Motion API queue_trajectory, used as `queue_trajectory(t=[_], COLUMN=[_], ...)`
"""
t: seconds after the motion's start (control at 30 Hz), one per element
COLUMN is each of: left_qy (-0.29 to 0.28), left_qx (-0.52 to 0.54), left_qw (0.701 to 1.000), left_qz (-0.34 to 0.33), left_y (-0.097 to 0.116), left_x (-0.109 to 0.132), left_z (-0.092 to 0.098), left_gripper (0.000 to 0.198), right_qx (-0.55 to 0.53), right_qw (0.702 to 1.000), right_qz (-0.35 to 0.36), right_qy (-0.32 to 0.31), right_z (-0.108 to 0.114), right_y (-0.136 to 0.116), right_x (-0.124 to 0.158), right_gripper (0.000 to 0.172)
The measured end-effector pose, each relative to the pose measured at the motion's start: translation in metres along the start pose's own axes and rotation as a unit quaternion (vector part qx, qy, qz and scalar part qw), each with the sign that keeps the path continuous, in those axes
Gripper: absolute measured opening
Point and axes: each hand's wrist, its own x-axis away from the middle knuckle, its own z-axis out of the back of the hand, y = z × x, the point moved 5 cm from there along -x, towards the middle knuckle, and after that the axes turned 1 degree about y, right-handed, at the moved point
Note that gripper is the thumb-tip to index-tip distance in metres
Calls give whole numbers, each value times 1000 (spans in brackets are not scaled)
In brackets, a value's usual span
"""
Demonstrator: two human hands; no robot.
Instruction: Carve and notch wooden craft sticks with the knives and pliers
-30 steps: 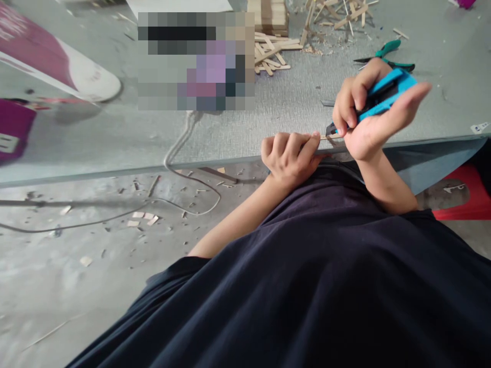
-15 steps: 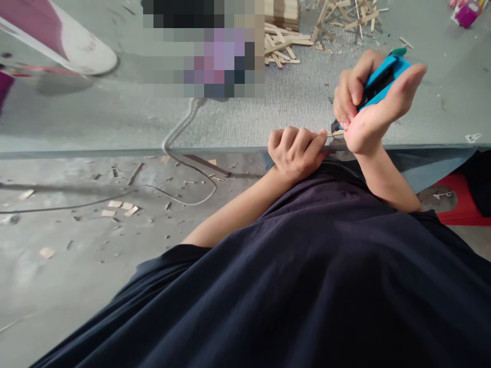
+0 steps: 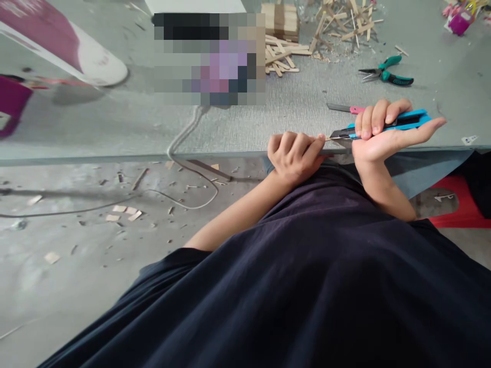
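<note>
At the table's front edge, my left hand (image 3: 294,155) is closed, thumb and forefinger pinching the end of a thin wooden stick (image 3: 327,138); most of the stick is hidden. My right hand (image 3: 378,120) wraps its fingers round a blue utility knife (image 3: 412,120), thumb stretched out along it to the right. The knife's dark blade (image 3: 339,134) points left and lies against or just over the stick, close to my left fingertips. Behind my right hand a pink-handled craft knife (image 3: 356,110) rests on the table, partly covered by my fingers.
Green-handled needle-nose pliers (image 3: 385,72) lie beyond my right hand. Loose wooden sticks (image 3: 282,53) and a stacked bundle of sticks (image 3: 280,23) are farther back. A white cord (image 3: 184,128) hangs over the table edge (image 3: 230,154). Scraps litter the floor.
My right hand has turned and lowered, so the utility knife lies flatter with its blade pointing left. The pliers and craft knife now show. My left hand stays nearly in place.
</note>
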Motion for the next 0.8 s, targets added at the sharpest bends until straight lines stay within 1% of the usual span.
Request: queue_trajectory(t=[0.1, 0.2, 0.33, 0.43, 0.5, 0.63, 0.8], left_qy=[29, 37, 24, 26, 26, 19, 5], left_qx=[-35, -44, -26, -12, -12, -1, 17], left_qw=[999, 998, 999, 999, 999, 1000, 1000], left_qz=[-18, -29, -24, -24, -23, -20, -8], left_y=[2, 3, 3, 4, 4, 4, 0], left_x=[1, 2, 2, 2, 1, 1, 3], left_z=[3, 5, 8, 11, 11, 10, 7], left_gripper=[58, 56, 52, 48, 44, 39, 33], right_qx=[-3, -2, 25, 64, 72, 39, -11], right_qw=[999, 999, 996, 991, 990, 993, 997], right_qz=[-1, 3, -21, -48, -49, -25, 35], right_qy=[33, 46, 82, 105, 114, 107, 65], right_z=[14, 20, 20, 18, 16, 14, 12], right_y=[0, -2, -8, -11, -12, -13, -18], right_x=[1, 6, 13, 18, 19, 14, 7], right_gripper=[94, 92, 89, 85, 82, 80, 84])
